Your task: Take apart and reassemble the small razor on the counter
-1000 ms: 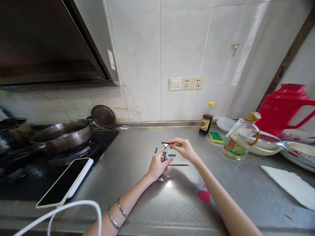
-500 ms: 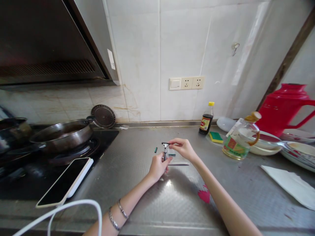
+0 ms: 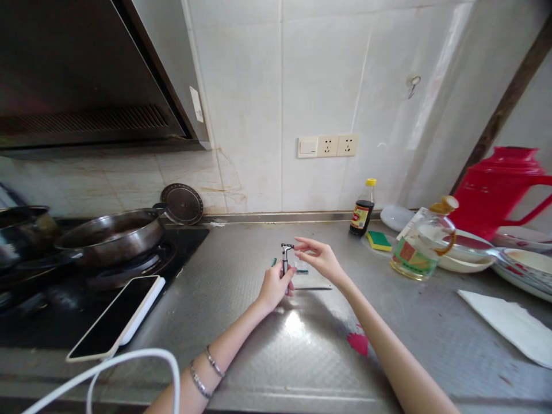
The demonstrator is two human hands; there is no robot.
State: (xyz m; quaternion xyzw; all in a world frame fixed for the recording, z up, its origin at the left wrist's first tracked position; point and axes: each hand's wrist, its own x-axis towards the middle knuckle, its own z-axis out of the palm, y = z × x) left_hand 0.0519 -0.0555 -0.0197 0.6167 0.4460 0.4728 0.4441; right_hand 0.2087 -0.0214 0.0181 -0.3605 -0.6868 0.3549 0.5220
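Note:
Upright in my left hand [image 3: 274, 286] is a razor [image 3: 285, 255] with a dark head, its handle wrapped by my fingers. My right hand [image 3: 319, 258] is just to the right of the razor's head, fingers stretched out and apart; whether a fingertip touches the head I cannot tell. Behind my left hand lies a small teal-and-dark razor cartridge [image 3: 273, 262]. Below my right hand is a second small teal-edged piece [image 3: 302, 271], partly covered. A flat whitish strip [image 3: 314, 284] rests on the counter between my hands.
On the left, a phone [image 3: 115, 319] with a white cable [image 3: 149, 355] lies by the stove, where a steel pan [image 3: 116, 233] stands. To the right are a soy sauce bottle [image 3: 362, 213], a sponge [image 3: 379, 241], an oil jug [image 3: 416, 250], a red thermos [image 3: 495, 190] and white paper [image 3: 509, 325].
My right fingers have come off the razor's head and spread. The razor has turned and shifted slightly left in my left hand.

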